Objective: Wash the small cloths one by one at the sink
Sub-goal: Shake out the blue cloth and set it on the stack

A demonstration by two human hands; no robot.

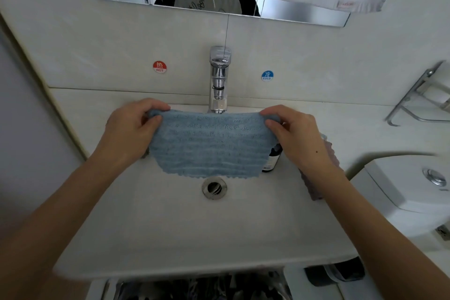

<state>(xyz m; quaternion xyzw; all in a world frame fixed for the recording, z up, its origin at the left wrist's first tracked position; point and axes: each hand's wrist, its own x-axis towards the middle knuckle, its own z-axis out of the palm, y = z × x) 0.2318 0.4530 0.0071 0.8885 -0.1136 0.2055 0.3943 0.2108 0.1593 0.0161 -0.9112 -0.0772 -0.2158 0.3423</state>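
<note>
the blue cloth (211, 143) hangs stretched at frame centre, long axis left to right, its top corners pinched by the left hand (131, 126) and right hand (292, 131), just under the faucet (219, 78) and above the sink (170, 226) drain.

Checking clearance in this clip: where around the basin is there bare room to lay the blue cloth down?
Bare: the basin floor in front of the drain, and the ledge left of the faucet. Crowded: the right rim, with a dark bottle and a purplish cloth.
</note>
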